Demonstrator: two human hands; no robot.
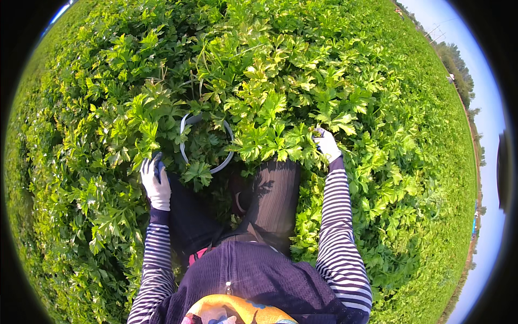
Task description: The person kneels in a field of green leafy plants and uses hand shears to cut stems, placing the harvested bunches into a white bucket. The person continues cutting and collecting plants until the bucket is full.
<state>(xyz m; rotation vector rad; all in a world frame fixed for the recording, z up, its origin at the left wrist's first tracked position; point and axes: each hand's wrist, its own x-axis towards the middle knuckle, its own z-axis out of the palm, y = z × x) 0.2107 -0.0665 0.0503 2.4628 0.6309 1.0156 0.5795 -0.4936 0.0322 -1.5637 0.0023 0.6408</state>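
Note:
Dense green celery-like leaves (279,133) spread before me. My left hand (156,180), in a white glove with dark fingertips, is at the foliage left of my knees; whether it grips a stem cannot be told. My right hand (326,144), gloved alike, reaches into leaves right of my knee, its fingertips partly hidden by them. Between the hands, nearer the left one, a pale grey ring (227,160), perhaps a hoop or a container's rim, lies tilted among the plants, with leaves inside and over it.
My dark-trousered knees (277,190) press into the plants just below the ring. The leafy crop reaches out on all sides. Trees (455,65) and a pylon (436,34) stand at the field's far right edge, and a distant person (450,77) is near them.

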